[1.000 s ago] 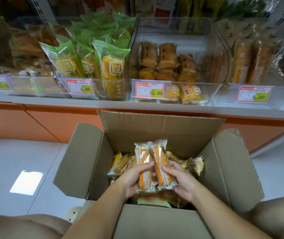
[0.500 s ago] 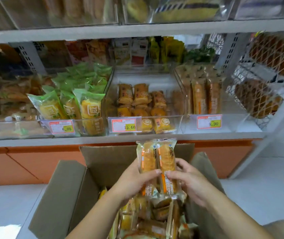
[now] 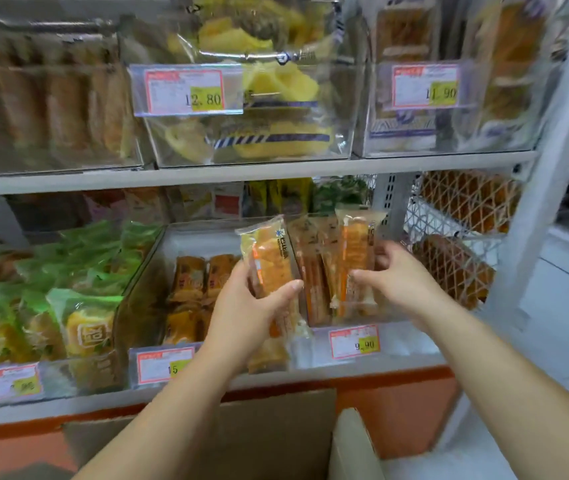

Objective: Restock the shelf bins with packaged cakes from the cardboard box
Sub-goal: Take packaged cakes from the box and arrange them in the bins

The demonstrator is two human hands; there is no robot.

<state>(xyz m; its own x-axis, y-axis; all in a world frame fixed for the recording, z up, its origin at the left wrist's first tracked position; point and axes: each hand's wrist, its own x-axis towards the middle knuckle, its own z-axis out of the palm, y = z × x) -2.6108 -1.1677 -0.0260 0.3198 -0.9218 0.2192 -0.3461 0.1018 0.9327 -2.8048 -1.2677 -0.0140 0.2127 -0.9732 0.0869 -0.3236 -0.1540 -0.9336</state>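
Holding two cakes (image 3: 271, 268) (image 3: 354, 252), two hands (image 3: 245, 317) (image 3: 402, 282), one each

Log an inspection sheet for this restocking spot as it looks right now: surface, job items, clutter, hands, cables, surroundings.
Surface: lower shelf carries clear bins with price tags; the view is blurred.
Job's things: left cake is held upright in front of the bins; right cake is at the 9.90 bin, beside similar packs; box is open below.
Clutter: nothing seen.
Grippers: left hand grips the left cake; right hand grips the right cake.
Cables: nothing seen.
Surroundings: upper shelf with more bins; green packs at left; wire basket at right.
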